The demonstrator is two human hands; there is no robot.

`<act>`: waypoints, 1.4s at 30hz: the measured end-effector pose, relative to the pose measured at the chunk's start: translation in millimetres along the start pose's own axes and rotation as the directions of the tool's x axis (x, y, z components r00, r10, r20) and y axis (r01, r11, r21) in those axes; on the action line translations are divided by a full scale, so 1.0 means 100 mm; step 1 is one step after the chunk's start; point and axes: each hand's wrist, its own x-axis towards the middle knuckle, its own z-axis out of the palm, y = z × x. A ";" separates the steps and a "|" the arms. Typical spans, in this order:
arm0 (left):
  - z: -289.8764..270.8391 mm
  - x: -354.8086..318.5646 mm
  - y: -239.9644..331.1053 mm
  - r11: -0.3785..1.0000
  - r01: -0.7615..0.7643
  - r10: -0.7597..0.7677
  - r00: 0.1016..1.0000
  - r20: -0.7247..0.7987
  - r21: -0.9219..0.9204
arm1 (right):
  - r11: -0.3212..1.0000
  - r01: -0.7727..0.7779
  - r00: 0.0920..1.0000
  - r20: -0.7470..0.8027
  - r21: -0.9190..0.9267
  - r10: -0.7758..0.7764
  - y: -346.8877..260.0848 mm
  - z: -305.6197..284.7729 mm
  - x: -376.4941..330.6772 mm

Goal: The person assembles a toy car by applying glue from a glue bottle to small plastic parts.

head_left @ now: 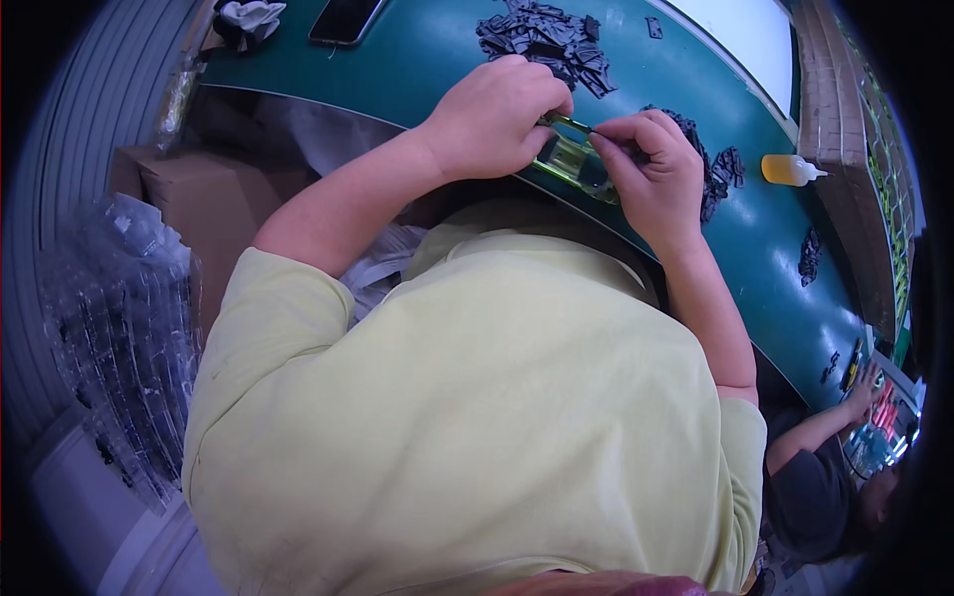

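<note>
Between my two hands, above the near edge of the green table (417,70), is a see-through yellow-green plastic piece (562,159) with a thin bar along its upper side. My left hand (505,117) is closed in a pinch on the bar's left end. At the other end, the thumb and fingers of my right hand (656,169) pinch the same piece. My fingers cover both of its ends. Just beyond my left hand lies a heap of small dark plastic parts (552,42). A second heap of dark parts (714,179) sits behind my right hand, partly hidden by it.
A bottle of yellow liquid (787,170) lies to the right. At the far left are a phone (343,20) and a black-and-white cloth bundle (248,22). Cardboard boxes (214,194) and a plastic bag (124,338) stand left. A co-worker's hand (863,393) works at far right.
</note>
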 end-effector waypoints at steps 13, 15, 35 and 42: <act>0.14 -0.10 -0.08 0.939 0.153 -0.180 0.982 -0.059 -0.308 | 0.884 0.295 0.950 0.015 -0.363 -0.310 0.00 0.18 0.04; 0.15 -0.09 -0.08 0.938 0.156 -0.181 0.982 -0.051 -0.311 | 0.884 0.292 0.950 0.008 -0.366 -0.311 0.00 0.19 0.05; 0.15 0.02 -0.09 0.978 0.056 -0.080 0.991 -0.112 -0.199 | 0.661 0.516 0.856 0.321 -0.545 -0.404 0.05 0.05 0.26; 0.10 0.03 -0.14 0.984 -0.074 0.047 0.985 -0.168 -0.161 | 0.605 0.634 0.772 0.432 -0.481 -0.466 0.11 -0.01 0.35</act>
